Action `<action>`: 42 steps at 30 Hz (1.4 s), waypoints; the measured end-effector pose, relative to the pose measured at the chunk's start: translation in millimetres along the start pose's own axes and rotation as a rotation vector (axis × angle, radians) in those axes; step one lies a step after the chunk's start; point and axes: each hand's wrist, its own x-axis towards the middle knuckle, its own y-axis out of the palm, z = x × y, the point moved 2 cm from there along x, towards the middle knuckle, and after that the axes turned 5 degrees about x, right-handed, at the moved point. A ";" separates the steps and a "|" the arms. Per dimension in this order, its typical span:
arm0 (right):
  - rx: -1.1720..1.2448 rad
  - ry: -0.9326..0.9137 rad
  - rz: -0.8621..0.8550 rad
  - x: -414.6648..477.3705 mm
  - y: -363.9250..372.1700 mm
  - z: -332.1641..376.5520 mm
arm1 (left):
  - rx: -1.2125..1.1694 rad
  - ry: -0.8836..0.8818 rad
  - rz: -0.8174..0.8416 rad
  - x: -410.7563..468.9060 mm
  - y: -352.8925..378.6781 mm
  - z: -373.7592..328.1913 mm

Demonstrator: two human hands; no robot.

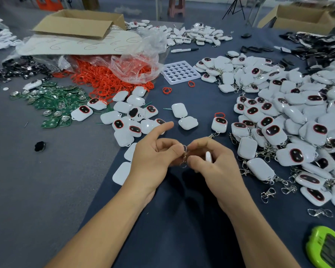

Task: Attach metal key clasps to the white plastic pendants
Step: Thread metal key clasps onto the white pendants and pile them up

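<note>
L hand (155,159): thumb + curled fingers pinch the metal clasp (184,156), index stuck out straight. R hand (215,163): fingers curl round a white pendant (208,157), thumb + index at the clasp's top, prob. gripping its ring. All near centre, above the table. Clasped pendants pile (278,120) right; bare pendants (124,111) far left; loose clasps (268,194) near right.

Metal clasp (184,156): silver, roughly upright, pinched between your left hand (155,157) and right hand (215,161). White pendant (208,157): edge-on in your right fingers, just beside the clasp. Clasped pendants (290,132): white, dark oval faces, heaped at your right. Bare pendants (128,117): cluster at your left. Loose clasps (268,194): near the heap's front edge.
</note>
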 end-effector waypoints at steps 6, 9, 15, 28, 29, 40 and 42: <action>-0.014 -0.009 0.035 -1.2 1.5 1.8 | -0.062 0.089 0.048 -0.3 3.3 -2.4; -0.029 -0.007 0.009 -0.3 2.0 1.1 | -0.098 0.081 0.052 -0.7 2.8 -3.0; 0.006 0.020 -0.045 1.2 0.9 -1.6 | -0.074 0.078 0.060 -1.7 4.1 -3.3; -0.153 -0.086 -0.270 2.8 -2.6 -7.3 | 0.577 0.218 -0.060 -11.8 6.8 -7.5; -0.171 -0.091 -0.270 2.3 -3.2 -7.1 | 0.569 0.207 -0.058 -11.1 6.2 -7.8; -0.159 -0.120 -0.149 -0.9 -6.3 0.7 | 0.593 0.088 -0.025 -10.2 8.0 -6.0; -0.162 -0.127 -0.128 -1.9 -5.9 2.7 | 0.598 0.101 -0.055 -10.2 7.3 -5.7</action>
